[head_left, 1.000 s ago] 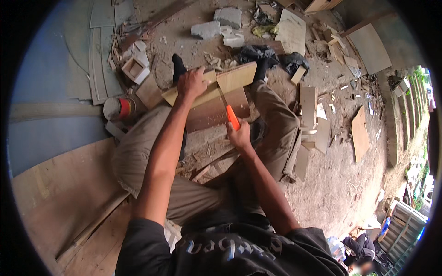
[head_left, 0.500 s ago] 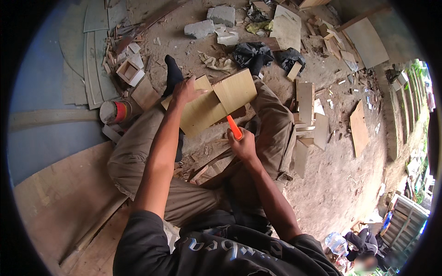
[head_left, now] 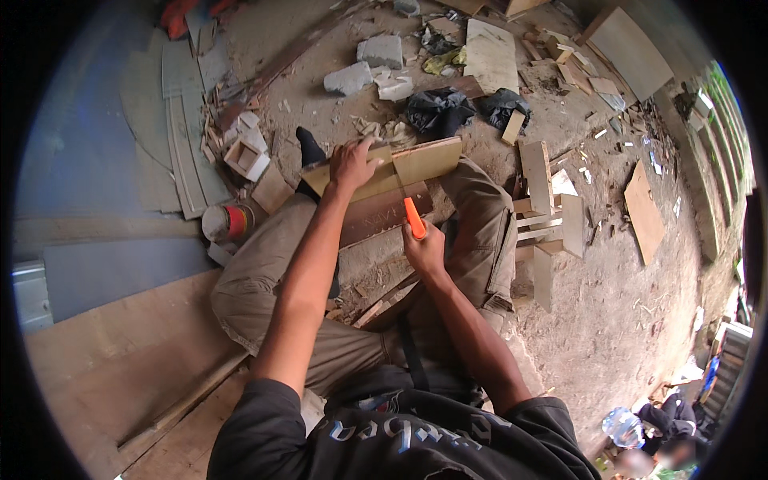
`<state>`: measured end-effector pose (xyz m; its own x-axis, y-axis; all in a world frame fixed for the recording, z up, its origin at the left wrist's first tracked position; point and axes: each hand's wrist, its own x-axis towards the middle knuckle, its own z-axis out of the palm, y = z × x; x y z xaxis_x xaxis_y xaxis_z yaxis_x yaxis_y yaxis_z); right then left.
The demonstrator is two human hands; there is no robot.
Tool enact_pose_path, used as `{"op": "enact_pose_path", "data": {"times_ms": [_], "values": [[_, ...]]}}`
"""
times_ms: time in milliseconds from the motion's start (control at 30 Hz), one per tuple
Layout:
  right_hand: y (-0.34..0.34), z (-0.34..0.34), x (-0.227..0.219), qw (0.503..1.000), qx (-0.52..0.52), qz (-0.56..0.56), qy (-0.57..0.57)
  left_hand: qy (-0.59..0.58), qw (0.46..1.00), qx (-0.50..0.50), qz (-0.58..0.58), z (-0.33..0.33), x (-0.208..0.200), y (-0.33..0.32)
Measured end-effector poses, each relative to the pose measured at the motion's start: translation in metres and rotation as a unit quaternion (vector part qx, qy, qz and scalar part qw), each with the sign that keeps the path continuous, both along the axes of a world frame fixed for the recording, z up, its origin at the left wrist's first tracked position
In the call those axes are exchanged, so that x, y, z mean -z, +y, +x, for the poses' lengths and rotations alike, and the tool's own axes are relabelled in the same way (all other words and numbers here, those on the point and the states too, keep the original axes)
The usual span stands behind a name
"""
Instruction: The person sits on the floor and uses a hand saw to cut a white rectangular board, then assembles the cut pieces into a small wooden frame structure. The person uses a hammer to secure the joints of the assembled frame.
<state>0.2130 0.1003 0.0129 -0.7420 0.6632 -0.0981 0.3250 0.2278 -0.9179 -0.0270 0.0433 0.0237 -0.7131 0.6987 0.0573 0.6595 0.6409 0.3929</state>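
A yellowish plywood board (head_left: 428,166) rests across my lower legs, tilted steeply so that its far edge stands up. A line splits it near the middle, and the two parts sit slightly out of level. My left hand (head_left: 353,166) grips the left part over its upper edge. In my right hand (head_left: 426,250) is the orange handle of a handsaw (head_left: 414,219). Its thin blade, seen nearly edge-on, meets the board at the split; most of the blade is hidden. Below the board lies a reddish-brown plank (head_left: 380,216).
Several cut wood pieces (head_left: 538,180) stand by my right knee. Black plastic bags (head_left: 438,110) and broken concrete blocks (head_left: 379,51) lie ahead. At the left are a round tin (head_left: 216,223) and a small wooden box (head_left: 246,160). Other people (head_left: 670,416) are at the lower right.
The board has tipped from lying fairly flat to standing steeply, uncovering more of the reddish-brown plank. My left hand has shifted right with it; my right hand keeps hold of the saw.
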Motion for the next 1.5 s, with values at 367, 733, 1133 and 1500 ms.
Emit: {"op": "enact_pose_path", "data": {"times_ms": [367, 733, 1133, 1500], "values": [[0.006, 0.002, -0.007, 0.999, 0.019, -0.039, 0.001, 0.081, 0.976, -0.148, -0.137, 0.058, 0.006, 0.036], [0.046, 0.019, -0.012, 0.994, -0.036, -0.069, -0.083, 0.015, 0.989, -0.098, -0.108, 0.039, 0.023, 0.026], [0.020, 0.016, -0.011, 0.999, -0.012, -0.010, -0.034, -0.047, 0.995, 0.000, -0.085, 0.014, 0.006, 0.031], [0.012, 0.009, 0.005, 0.999, 0.017, -0.030, -0.041, -0.026, 0.999, -0.025, -0.037, -0.003, 0.045, 0.059]]}}
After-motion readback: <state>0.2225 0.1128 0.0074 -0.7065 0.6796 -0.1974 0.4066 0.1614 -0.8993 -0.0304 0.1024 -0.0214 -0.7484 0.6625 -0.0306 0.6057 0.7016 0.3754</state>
